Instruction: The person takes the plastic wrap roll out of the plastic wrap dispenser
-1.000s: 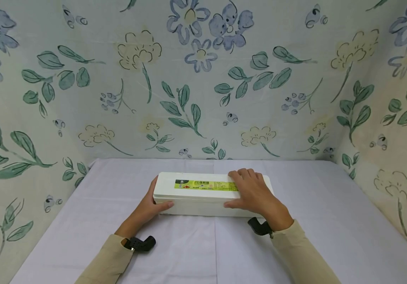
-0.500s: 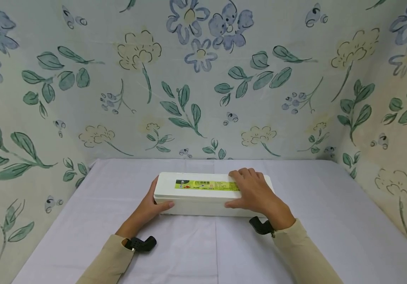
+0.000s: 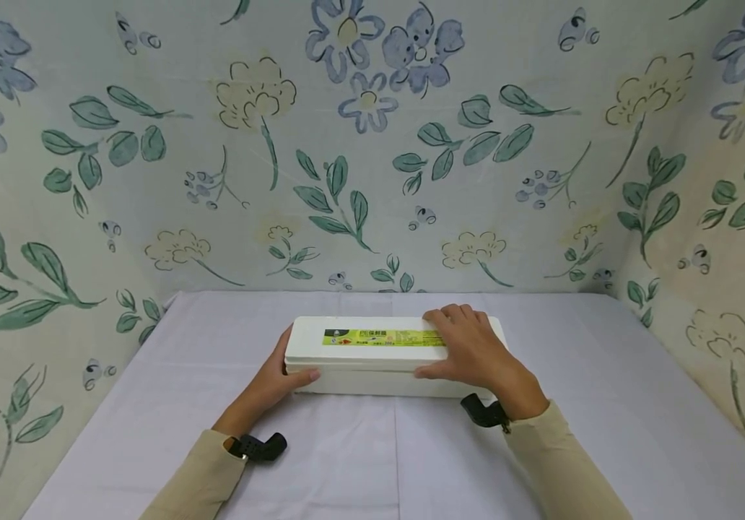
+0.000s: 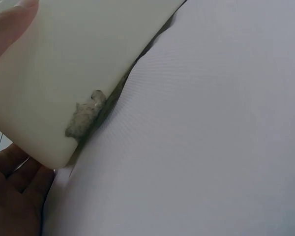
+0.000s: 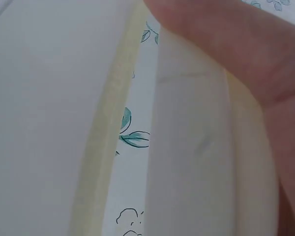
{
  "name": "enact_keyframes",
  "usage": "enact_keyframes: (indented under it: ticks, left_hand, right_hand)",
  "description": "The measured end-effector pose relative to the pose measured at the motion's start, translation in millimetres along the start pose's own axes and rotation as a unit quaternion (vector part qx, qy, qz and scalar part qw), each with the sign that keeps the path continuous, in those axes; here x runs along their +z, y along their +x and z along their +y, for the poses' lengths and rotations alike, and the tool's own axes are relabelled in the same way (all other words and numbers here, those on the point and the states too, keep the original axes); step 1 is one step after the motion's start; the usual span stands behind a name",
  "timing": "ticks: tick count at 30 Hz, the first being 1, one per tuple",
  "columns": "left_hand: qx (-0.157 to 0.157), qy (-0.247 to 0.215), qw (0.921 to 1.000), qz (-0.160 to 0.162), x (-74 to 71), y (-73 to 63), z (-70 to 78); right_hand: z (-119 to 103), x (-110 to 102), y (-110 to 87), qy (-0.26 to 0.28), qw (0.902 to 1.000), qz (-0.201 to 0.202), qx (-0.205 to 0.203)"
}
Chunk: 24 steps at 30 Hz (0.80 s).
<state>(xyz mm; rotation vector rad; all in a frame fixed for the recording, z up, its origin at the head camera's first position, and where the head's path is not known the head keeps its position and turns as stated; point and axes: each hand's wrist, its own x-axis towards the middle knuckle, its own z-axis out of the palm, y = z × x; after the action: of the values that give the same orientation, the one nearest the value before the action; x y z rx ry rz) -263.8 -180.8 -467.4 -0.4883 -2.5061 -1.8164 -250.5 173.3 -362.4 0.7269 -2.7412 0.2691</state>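
A long white cling film box [image 3: 359,380] with a green label [image 3: 379,338] lies crosswise on the cloth. My left hand [image 3: 275,374] grips its left end, thumb on the front face and fingers round the end. Over the right part of the lid, my right hand [image 3: 473,352] holds the box, fingers across the top and thumb on the front. In the left wrist view the thumb [image 4: 12,24] presses the box wall [image 4: 88,54], near a greyish patch [image 4: 83,118] at its lower edge. The right wrist view shows the hand [image 5: 255,54] against a white panel [image 5: 191,147].
A pale lilac cloth [image 3: 606,375] covers the table, with a fold line down its middle. Floral fabric walls [image 3: 372,180] rise behind and at both sides. Black wrist cameras [image 3: 262,447] sit below the hands.
The box has shifted slightly to the right. My right hand has moved a little right with it, and the left hand keeps its grip on the end.
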Motion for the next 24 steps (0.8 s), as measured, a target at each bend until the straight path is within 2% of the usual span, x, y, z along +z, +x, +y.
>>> enact_keyframes:
  ticks: [13, 20, 24]
  left_hand:
    - [-0.009, 0.003, 0.9999, -0.006, -1.3, 0.5, -1.9]
    - [-0.026, 0.011, 0.9996, -0.005, -1.3, -0.3, 6.3]
    - [-0.026, 0.014, 0.9996, -0.002, -2.0, 2.5, 1.2]
  right_hand:
    - [6.6, -4.7, -2.6, 0.014, 0.9995, -0.016, 0.022]
    - [13.2, -10.4, -3.9, 0.038, 0.9981, -0.023, 0.042]
    - [15.7, -14.4, -5.1, 0.046, 0.9969, -0.027, 0.059]
